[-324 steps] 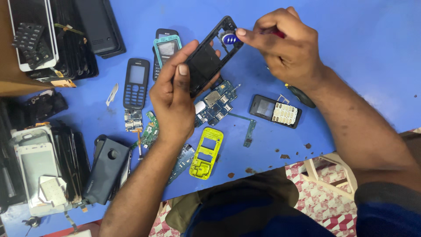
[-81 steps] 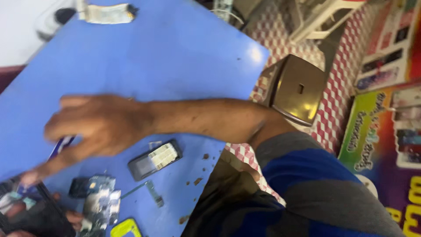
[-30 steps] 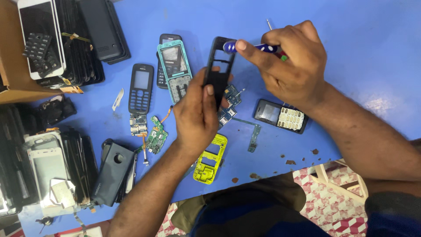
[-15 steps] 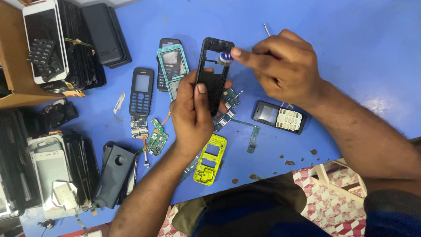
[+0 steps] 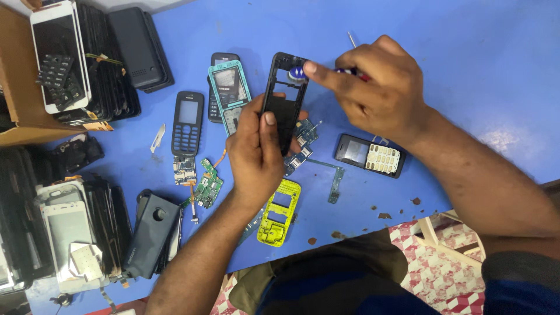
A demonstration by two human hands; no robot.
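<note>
So a black phone frame [image 5: 284, 99] is being held upright at centre frame, pinched in the left hand [image 5: 256, 160], while a screwdriver [image 5: 350, 55] is gripped in the closed right hand [image 5: 379, 87] and set at the frame's top corner, looks like a screw is being worked there. The tip probably needs to be kept square and steady. The blue surface [image 5: 466, 58] is pretty cluttered: teal phone [image 5: 229, 87] and dark keypad phone [image 5: 187, 122] to the left, yellow frame [image 5: 279, 213] and circuit boards [image 5: 204, 184] below, small phone [image 5: 369, 156] under the right wrist.

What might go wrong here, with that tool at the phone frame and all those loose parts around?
The screwdriver in the right hand might slip off the black phone frame toward the left hand gripping it. A freed screw could vanish among the circuit boards on the blue table.
</note>
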